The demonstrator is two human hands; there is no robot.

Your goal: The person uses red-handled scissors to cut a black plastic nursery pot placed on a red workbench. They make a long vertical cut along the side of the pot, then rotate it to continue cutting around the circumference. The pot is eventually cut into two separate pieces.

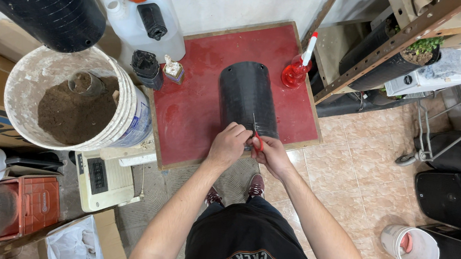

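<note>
- Head view, looking straight down: a black plastic pot (247,97) lies on its side on a red board (187,114), the surface for this work. Its base points away from the person and its open rim lies at the near edge of the board.
- The right hand (272,155) holds red-handled scissors (256,137), its fingers closed through the handles. The blades point up across the pot's near rim.
- The left hand (229,144) presses on the pot's rim just beside the scissors, fingers curled and closed on the plastic to steady it.
- Step in hand, as I judge it: cutting into the pot wall at the rim. A thin pale line runs up from the rim at the blades, which looks like a slit, though it is too fine to be sure.
- The next move calls for a firm hold on the curved wall so that it does not roll, the blades kept square to the rim, and the left fingers kept clear of the cutting line, since they sit right beside it.
- Stiff plastic may resist or twist the blades, so short bites look safer than 1 long squeeze.
- Around the board: a red spray bottle (298,68) at its far right corner, a small glue bottle (173,69) and a black container (147,68) at its left edge, and a white jug (147,26) beyond.
- To the left stands a white bucket (130,114) partly filled with soil, with a small jar (84,83) resting in it.
</note>
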